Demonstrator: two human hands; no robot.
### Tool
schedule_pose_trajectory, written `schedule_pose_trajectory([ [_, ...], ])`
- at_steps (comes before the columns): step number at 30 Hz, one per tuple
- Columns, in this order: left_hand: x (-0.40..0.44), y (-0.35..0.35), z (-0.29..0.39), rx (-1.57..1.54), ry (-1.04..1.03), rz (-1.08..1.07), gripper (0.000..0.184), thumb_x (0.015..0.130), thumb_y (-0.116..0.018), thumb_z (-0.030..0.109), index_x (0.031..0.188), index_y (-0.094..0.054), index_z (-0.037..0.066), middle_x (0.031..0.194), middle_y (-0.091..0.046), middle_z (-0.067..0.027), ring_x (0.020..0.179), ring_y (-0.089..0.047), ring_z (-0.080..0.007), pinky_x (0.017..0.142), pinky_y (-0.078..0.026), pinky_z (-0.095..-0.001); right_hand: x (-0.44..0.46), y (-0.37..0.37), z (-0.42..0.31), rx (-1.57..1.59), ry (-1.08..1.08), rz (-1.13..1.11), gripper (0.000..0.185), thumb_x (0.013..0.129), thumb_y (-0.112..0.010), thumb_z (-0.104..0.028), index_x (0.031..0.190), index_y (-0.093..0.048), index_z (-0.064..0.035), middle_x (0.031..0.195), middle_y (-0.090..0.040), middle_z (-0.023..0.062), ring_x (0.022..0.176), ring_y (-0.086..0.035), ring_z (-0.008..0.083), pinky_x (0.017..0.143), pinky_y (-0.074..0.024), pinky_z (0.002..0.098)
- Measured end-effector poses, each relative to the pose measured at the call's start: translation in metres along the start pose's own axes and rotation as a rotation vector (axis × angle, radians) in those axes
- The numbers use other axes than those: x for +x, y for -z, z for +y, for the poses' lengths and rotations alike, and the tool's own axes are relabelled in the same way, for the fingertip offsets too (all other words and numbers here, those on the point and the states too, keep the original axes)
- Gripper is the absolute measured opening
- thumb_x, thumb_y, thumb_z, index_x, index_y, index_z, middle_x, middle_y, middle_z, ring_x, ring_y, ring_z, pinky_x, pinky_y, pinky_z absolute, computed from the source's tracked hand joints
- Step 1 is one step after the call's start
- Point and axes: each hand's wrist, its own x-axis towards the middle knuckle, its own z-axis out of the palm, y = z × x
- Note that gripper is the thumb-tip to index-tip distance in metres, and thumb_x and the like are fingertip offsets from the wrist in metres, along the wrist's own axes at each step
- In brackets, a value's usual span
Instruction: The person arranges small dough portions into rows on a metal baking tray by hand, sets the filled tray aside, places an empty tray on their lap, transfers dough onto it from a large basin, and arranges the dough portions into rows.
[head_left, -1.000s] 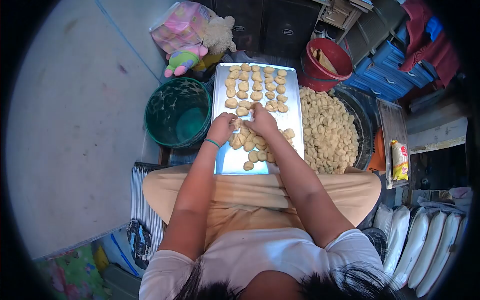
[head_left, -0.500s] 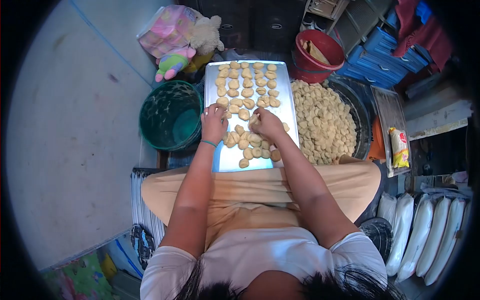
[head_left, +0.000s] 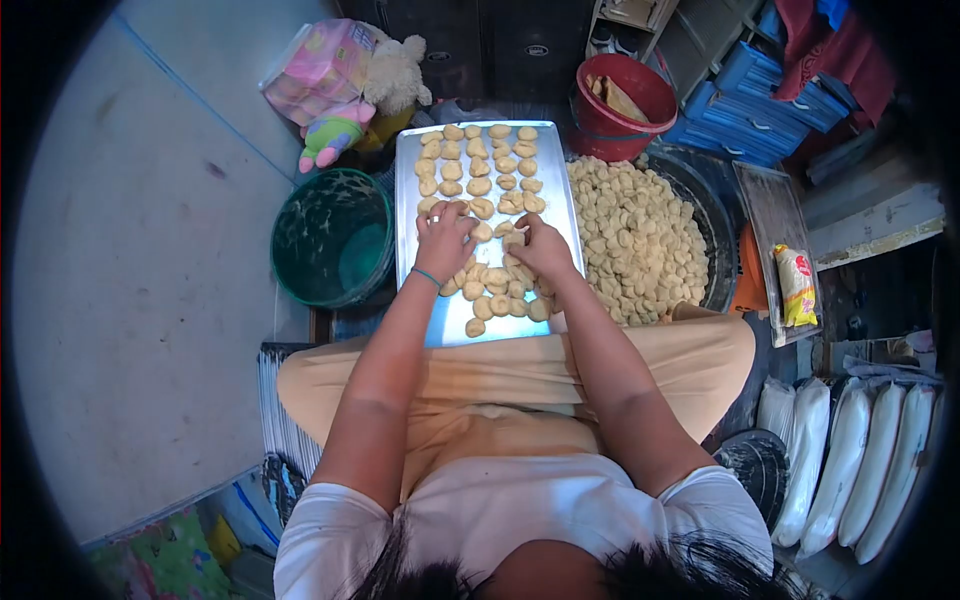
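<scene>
Left of the tray [head_left: 446,328], a green bucket [head_left: 308,230] blocks a low pass; right of it, a dough heap [head_left: 640,235] crowds the edge, with a red bucket [head_left: 602,138] beyond its far right corner. Dough rows [head_left: 479,186] fill the tray's far half; bare metal along its right leaves a narrow lane.

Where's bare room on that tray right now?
Tray: bare at its near-left corner, between left forearm and loose dough pieces; also a strip between the dough rows and its right rim. Crowded between the left hand and right hand, and across the rows.
</scene>
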Motion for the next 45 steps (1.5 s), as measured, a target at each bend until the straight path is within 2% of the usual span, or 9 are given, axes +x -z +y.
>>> schedule_pose_trajectory([
  [4, 0.010, -0.008, 0.004, 0.035, 0.002, 0.017, 0.025, 0.075, -0.074, 0.021, 0.099, -0.069, 0.013, 0.119, -0.055, -0.0051, 0.122, -0.042, -0.0284, 0.099, -0.028, -0.0483, 0.015, -0.016, 0.039, 0.694, 0.054, 0.032, 0.039, 0.073, -0.078, -0.011, 0.109, -0.064, -0.0083, 0.090, -0.066, 0.0106, 0.081, -0.065, 0.0261, 0.074, -0.0528, 0.0358],
  [8, 0.015, -0.016, 0.024, 0.022, -0.093, 0.055, 0.019, 0.077, -0.072, 0.021, 0.095, -0.071, 0.015, 0.108, -0.059, -0.0029, 0.114, -0.048, -0.0253, 0.094, -0.032, -0.0472, 0.009, 0.003, 0.039, 0.291, 0.208, 0.362, 0.026, 0.072, -0.075, -0.005, 0.097, -0.071, -0.0054, 0.089, -0.065, 0.0133, 0.081, -0.064, 0.0275, 0.074, -0.0525, 0.0352],
  [13, 0.021, -0.037, 0.033, 0.115, -0.154, 0.064, 0.015, 0.077, -0.069, 0.017, 0.092, -0.071, 0.015, 0.089, -0.063, -0.0012, 0.099, -0.055, -0.0231, 0.087, -0.036, -0.0422, 0.010, 0.012, 0.048, 0.074, 0.271, 0.274, 0.025, 0.076, -0.071, -0.005, 0.100, -0.069, -0.0042, 0.090, -0.066, 0.0144, 0.082, -0.065, 0.0295, 0.075, -0.0525, 0.0365],
  [20, 0.027, -0.025, 0.045, 0.108, -0.043, -0.008, 0.024, 0.079, -0.066, 0.017, 0.102, -0.068, 0.013, 0.095, -0.063, -0.0064, 0.101, -0.056, -0.0268, 0.087, -0.038, -0.0426, 0.010, 0.022, 0.051, 0.010, 0.157, 0.172, 0.033, 0.075, -0.076, -0.018, 0.105, -0.064, -0.0074, 0.098, -0.064, 0.0168, 0.095, -0.063, 0.0352, 0.084, -0.0507, 0.0419],
  [24, -0.029, 0.024, 0.057, 0.036, 0.185, -0.049, 0.033, 0.082, -0.065, 0.016, 0.114, -0.064, 0.010, 0.103, -0.062, -0.0123, 0.106, -0.056, -0.0304, 0.090, -0.040, -0.0447, -0.018, 0.033, 0.027, -0.335, 0.030, -0.139, 0.041, 0.081, -0.069, -0.044, 0.104, -0.067, -0.0098, 0.113, -0.062, 0.0156, 0.108, -0.060, 0.0288, 0.090, -0.0501, 0.0437],
  [28, -0.078, 0.025, 0.030, -0.170, 0.249, -0.088, 0.036, 0.084, -0.062, 0.010, 0.119, -0.062, 0.006, 0.110, -0.061, -0.0154, 0.108, -0.055, -0.0340, 0.094, -0.043, -0.0454, -0.020, 0.037, 0.005, -0.405, 0.076, -0.392, 0.039, 0.079, -0.069, -0.042, 0.104, -0.069, -0.0111, 0.119, -0.064, 0.0128, 0.110, -0.061, 0.0295, 0.090, -0.0497, 0.0438],
  [32, -0.081, 0.033, 0.011, -0.252, 0.297, 0.066, 0.035, 0.086, -0.059, 0.005, 0.120, -0.061, 0.004, 0.113, -0.059, -0.0169, 0.105, -0.056, -0.0366, 0.094, -0.045, -0.0423, -0.020, 0.021, -0.023, -0.251, 0.145, -0.074, 0.029, 0.077, -0.069, -0.029, 0.101, -0.070, -0.0136, 0.105, -0.068, 0.0131, 0.097, -0.065, 0.0317, 0.082, -0.0521, 0.0420],
  [36, -0.068, 0.025, -0.013, -0.210, 0.321, 0.176, 0.033, 0.085, -0.062, 0.007, 0.118, -0.062, 0.004, 0.110, -0.059, -0.0168, 0.103, -0.058, -0.0353, 0.091, -0.047, -0.0424, -0.003, -0.007, -0.016, -0.269, 0.190, -0.219, 0.026, 0.072, -0.071, -0.014, 0.098, -0.069, -0.0114, 0.098, -0.069, 0.0135, 0.092, -0.066, 0.0325, 0.079, -0.0523, 0.0415],
  [45, -0.031, 0.014, -0.042, -0.220, 0.300, 0.231, 0.024, 0.082, -0.062, 0.003, 0.106, -0.065, 0.006, 0.106, -0.059, -0.0145, 0.096, -0.061, -0.0353, 0.083, -0.051, -0.0419, 0.005, -0.070, -0.061, 0.146, 0.418, -0.004, 0.030, 0.075, -0.074, -0.020, 0.099, -0.064, -0.0057, 0.089, -0.068, 0.0164, 0.087, -0.067, 0.0332, 0.076, -0.0522, 0.0402],
])
